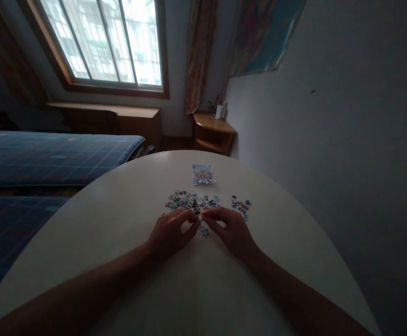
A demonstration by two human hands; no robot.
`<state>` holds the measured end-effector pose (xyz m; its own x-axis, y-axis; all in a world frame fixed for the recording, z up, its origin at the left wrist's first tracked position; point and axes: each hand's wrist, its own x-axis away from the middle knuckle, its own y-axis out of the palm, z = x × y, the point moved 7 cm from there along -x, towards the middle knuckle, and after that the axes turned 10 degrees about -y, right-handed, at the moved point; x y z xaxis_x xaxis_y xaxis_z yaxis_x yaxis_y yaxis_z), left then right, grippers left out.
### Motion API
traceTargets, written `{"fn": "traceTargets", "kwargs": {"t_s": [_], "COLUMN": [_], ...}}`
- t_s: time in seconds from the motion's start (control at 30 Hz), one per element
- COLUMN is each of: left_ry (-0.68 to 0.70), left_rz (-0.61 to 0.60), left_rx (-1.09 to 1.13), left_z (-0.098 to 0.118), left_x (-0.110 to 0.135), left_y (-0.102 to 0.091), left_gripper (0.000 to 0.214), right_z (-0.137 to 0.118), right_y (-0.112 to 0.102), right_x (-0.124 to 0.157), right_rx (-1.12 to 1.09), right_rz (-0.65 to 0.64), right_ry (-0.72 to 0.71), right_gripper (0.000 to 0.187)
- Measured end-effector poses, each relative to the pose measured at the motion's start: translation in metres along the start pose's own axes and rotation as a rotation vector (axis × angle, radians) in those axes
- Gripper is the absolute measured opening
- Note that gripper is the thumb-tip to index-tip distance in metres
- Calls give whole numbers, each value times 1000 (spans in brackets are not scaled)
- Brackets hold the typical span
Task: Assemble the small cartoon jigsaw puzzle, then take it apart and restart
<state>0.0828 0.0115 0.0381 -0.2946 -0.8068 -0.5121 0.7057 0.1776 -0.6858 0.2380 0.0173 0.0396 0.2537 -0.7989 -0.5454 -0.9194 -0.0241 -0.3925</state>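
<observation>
Both hands rest on a round white table [119,224], w/ forearms stretched across it from the near edge. Left hand [170,233] lies knuckles up, fingers curled narrow, thumb & forefinger pinched together at the tip; right hand [231,231] mirrors it, fingers bent in, tips pinched close. The two pinches meet almost tip to tip at the near edge of a loose heap of puzzle pieces [192,201]; whether each pinch holds a piece is too small & dim to tell. A few stray pieces [203,231] lie between the hands, just beside the fingertips. A smaller cluster of pieces [240,205] sits to the right of the main heap, just beyond the right hand. Further back on the table, apart from the heap, lies a small printed picture card [203,174], flat. Beyond the table: a bed w/ blue checked cover [49,156] on the left, a barred window [108,39], a curtain [199,51], a wooden corner shelf [213,133] & a grey wall [346,140] on the right w/ a colourful poster [266,35] on it.
</observation>
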Motion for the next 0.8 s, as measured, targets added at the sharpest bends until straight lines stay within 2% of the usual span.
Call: {"fn": "traceTargets", "kwargs": {"t_s": [0.13,0.27,0.5,0.8], "left_ry": [84,179,252,251], "left_rz": [83,147,131,116], "left_rx": [-136,-252,-233,-225], "left_z": [4,13,19,22], "left_x": [-1,-1,0,-1], "left_y": [-6,-12,-13,-10], "left_gripper": [8,10,10,14], "right_z": [4,8,12,8], "right_y": [3,6,7,6], "right_x": [3,6,4,3], "right_rx": [-22,-116,-209,-90], "right_rz": [-4,4,9,-33], "right_ry": [69,108,140,104], "right_gripper": [9,16,13,11]}}
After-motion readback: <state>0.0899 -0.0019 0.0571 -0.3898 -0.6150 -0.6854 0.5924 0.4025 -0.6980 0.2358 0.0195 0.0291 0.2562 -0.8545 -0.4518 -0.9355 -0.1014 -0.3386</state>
